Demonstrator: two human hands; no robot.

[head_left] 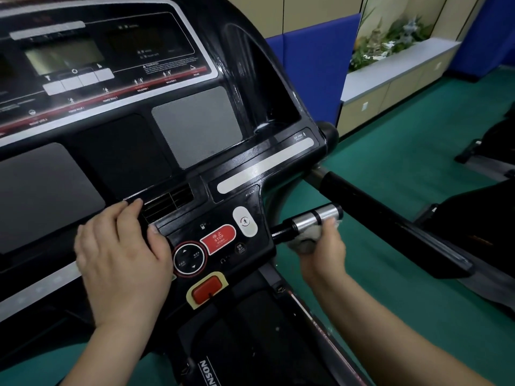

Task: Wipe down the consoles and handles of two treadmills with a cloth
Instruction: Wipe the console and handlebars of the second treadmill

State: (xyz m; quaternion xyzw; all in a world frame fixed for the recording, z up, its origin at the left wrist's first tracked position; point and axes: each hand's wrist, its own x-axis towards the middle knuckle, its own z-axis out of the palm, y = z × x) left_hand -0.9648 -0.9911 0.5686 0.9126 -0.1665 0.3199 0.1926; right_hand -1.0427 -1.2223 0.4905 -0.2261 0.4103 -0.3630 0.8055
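Head view, looking down. Glossy black plastic treadmill console [195, 174] across the left and middle, with a red rectangular STOP button [218, 239] low on its front panel.

Left of the STOP button: left hand [122, 254], palm down on the console, fingers relaxed and lightly spread, holding nothing, fingertips at the edge of a slotted black vent [167, 203]. Just below and left of the STOP button, beside the thumb edge of that hand: round black dial with a red ring [189, 258]. Straight below: red safety key on a beige tab [207, 291]. Just up and right: white oval button [245, 221].

Right of the STOP button, past the console's edge: short black handle with a silver metal grip [315, 217]. Under that grip: right hand [324, 246], fingers curled round a crumpled grey-white cloth [303, 240], cloth pressed against the underside of the silver part. Farther right: long black padded side handrail [390, 218], apart from the hand. Beyond it: green floor [390, 162] and blue padded wall panel [312, 79].
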